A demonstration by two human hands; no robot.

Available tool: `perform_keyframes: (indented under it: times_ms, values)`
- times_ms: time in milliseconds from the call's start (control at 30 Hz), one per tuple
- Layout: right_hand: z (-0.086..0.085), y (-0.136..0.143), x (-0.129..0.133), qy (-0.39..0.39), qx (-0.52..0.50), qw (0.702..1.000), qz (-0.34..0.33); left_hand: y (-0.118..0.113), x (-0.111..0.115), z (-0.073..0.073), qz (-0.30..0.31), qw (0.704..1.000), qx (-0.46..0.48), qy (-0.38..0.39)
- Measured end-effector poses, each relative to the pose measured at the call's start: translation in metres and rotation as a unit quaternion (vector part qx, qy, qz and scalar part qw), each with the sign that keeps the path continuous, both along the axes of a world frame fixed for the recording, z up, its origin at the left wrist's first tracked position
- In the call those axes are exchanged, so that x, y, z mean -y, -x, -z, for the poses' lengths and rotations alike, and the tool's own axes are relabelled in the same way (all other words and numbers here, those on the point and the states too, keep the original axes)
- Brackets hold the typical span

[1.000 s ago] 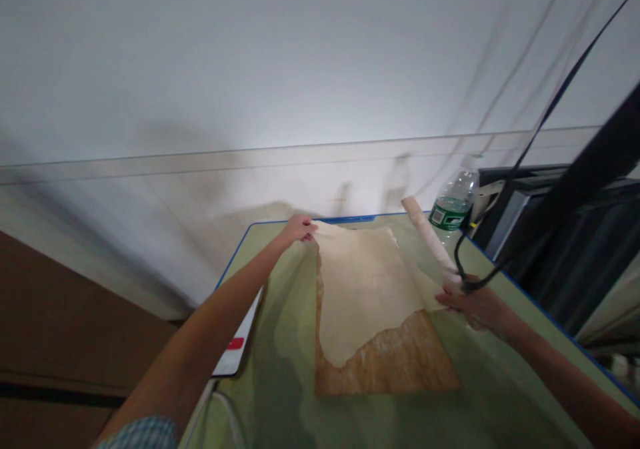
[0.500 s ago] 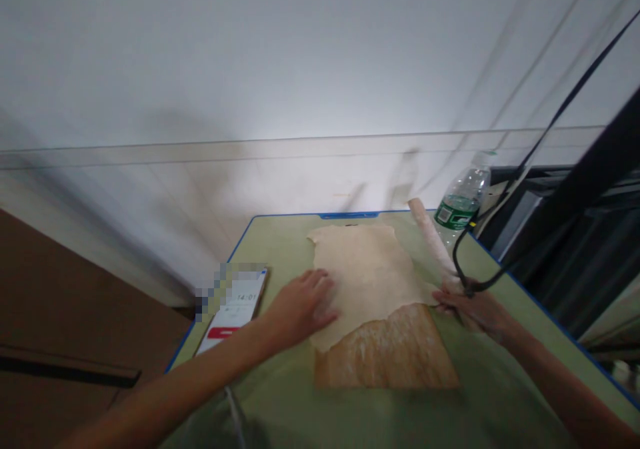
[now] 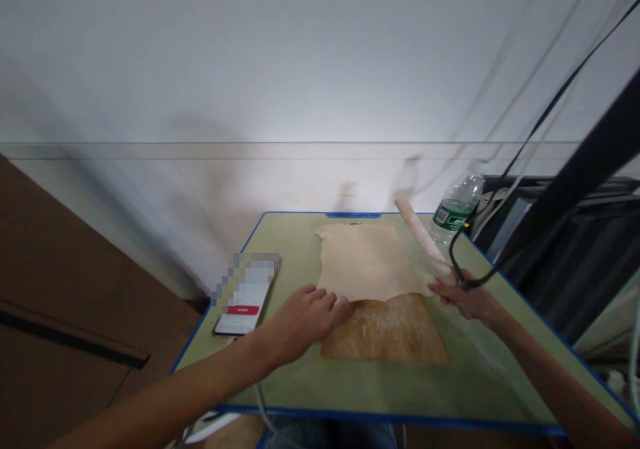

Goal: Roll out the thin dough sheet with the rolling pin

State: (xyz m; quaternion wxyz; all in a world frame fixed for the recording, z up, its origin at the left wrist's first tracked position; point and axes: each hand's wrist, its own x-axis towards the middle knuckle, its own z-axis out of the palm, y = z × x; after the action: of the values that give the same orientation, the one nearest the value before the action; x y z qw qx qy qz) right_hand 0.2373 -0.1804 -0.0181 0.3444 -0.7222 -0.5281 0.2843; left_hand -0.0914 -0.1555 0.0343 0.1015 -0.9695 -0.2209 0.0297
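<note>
A thin pale sheet of dough [image 3: 365,260] lies over a floury wooden board [image 3: 387,332], whose near part shows below the sheet's front edge. At the near left corner of the sheet, my left hand [image 3: 311,319] is closed on its edge, fingers curled over. My right hand [image 3: 465,295] grips the near end of a floured rolling pin [image 3: 423,235] and pinches the sheet's near right corner between its fingertips. The pin slants up and away to the left, tilted clear of the sheet. Part of the hand is covered by a dark hanging cable.
The green table [image 3: 300,385] has a blue rim. On its left lies a phone [image 3: 245,302], partly blurred out. A water bottle [image 3: 453,209] stands at the far right. The black cable [image 3: 480,282] loops in front of my right hand. A white wall [image 3: 300,69] rises behind.
My left hand has come nearer and right, to the sheet's near corner, and its fingers have closed. The sheet's near edge is straighter. My right hand still holds the pin. The view has shifted.
</note>
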Motion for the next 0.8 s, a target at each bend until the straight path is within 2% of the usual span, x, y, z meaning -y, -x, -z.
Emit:
perform_keyframes:
  times_ms: [67, 133, 233, 300, 367, 467, 567, 700, 733, 800]
  values:
    - [-0.001, 0.001, 0.0, -0.019, 0.125, 0.992, 0.001, 0.005, 0.0, -0.004, -0.003, 1.0, 0.006, 0.016]
    - [0.001, 0.006, -0.004, -0.051, 0.246, 0.968, -0.014, 0.007, -0.004, -0.006, -0.016, 0.999, 0.019, 0.036]
    - [0.0, 0.023, -0.016, -0.096, 0.352, 0.926, -0.101, 0.0, -0.019, -0.008, -0.061, 0.993, 0.086, 0.046]
    - [-0.002, 0.033, -0.028, -0.137, 0.369, 0.898, -0.197, -0.01, -0.036, -0.008, -0.089, 0.986, 0.139, 0.039]
    - [-0.005, 0.039, -0.042, -0.174, 0.356, 0.874, -0.28, -0.022, -0.056, -0.003, -0.117, 0.981, 0.153, 0.038]
    - [-0.006, 0.037, -0.062, -0.195, 0.323, 0.859, -0.346, -0.035, -0.083, 0.015, -0.137, 0.98, 0.13, 0.06]
    - [-0.004, 0.03, -0.077, -0.202, 0.293, 0.872, -0.337, -0.042, -0.097, 0.035, -0.143, 0.976, 0.137, 0.088]
    - [-0.002, 0.036, -0.082, -0.224, 0.2, 0.924, -0.235, -0.044, -0.098, 0.048, -0.123, 0.976, 0.155, 0.088]
    - [-0.004, 0.04, -0.079, -0.224, 0.167, 0.932, -0.232, -0.044, -0.097, 0.049, -0.12, 0.977, 0.156, 0.084]
    - [-0.009, 0.047, -0.066, -0.203, 0.071, 0.937, -0.274, -0.042, -0.094, 0.049, -0.114, 0.978, 0.159, 0.077]
